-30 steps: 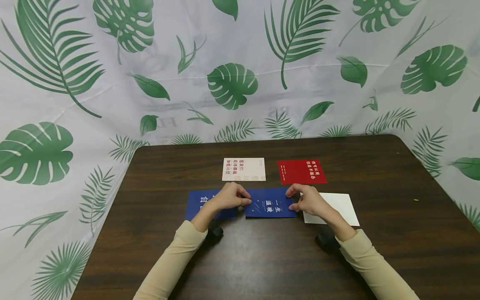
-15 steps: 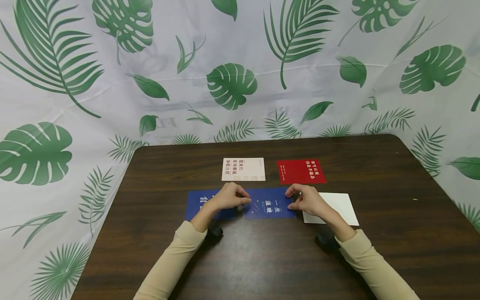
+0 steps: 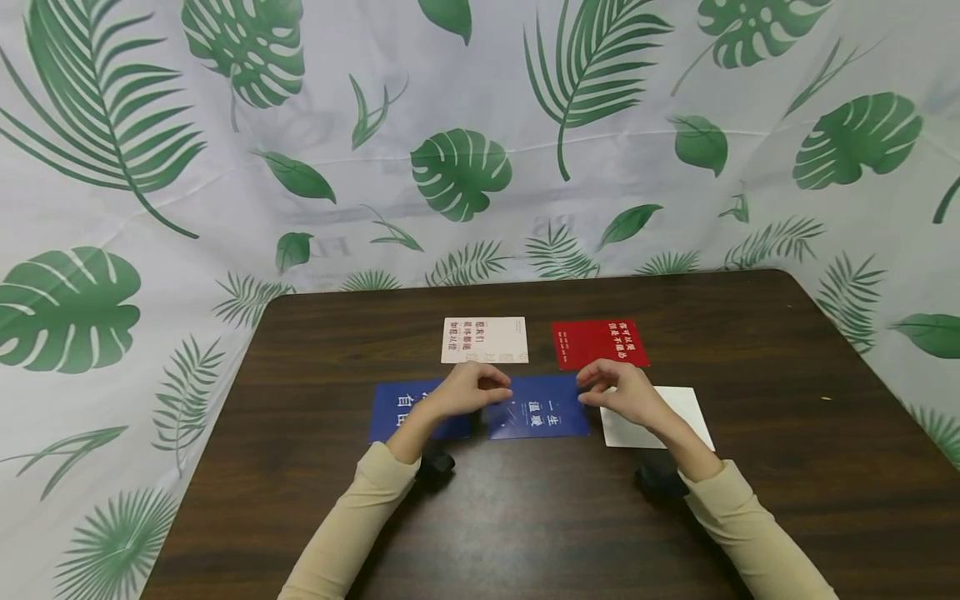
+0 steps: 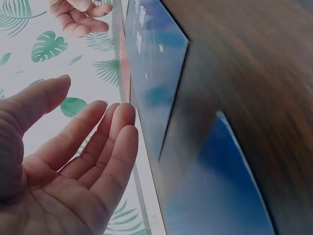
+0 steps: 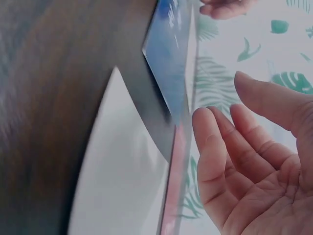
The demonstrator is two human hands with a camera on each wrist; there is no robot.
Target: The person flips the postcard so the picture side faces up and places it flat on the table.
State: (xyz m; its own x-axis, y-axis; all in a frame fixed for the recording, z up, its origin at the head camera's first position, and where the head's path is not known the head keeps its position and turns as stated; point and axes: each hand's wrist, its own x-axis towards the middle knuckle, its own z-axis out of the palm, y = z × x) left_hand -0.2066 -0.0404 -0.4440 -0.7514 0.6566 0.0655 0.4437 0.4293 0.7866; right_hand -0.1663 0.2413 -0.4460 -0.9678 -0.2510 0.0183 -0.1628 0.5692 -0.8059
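Note:
A blue card with white characters (image 3: 536,419) lies flat on the table between the two hands. My left hand (image 3: 467,390) hovers over its left edge, and in the left wrist view the fingers stand apart from the thumb with nothing between them. At the card's right edge is my right hand (image 3: 621,392), raised clear of the card, its fingers loosely bent and holding nothing in the right wrist view. Partly hidden under the left arm is a second blue card (image 3: 386,417). A white card (image 3: 686,412) lies beneath the right hand and wrist.
Behind the blue cards lie a cream card with dark characters (image 3: 486,337) and a red card (image 3: 598,343). The dark wooden table (image 3: 525,517) ends at the back against a white curtain with green leaves (image 3: 315,108).
Both hands have let go of the middle blue card and lifted a little off it. Its front edge, slightly raised one second ago, has come down flat on the table.

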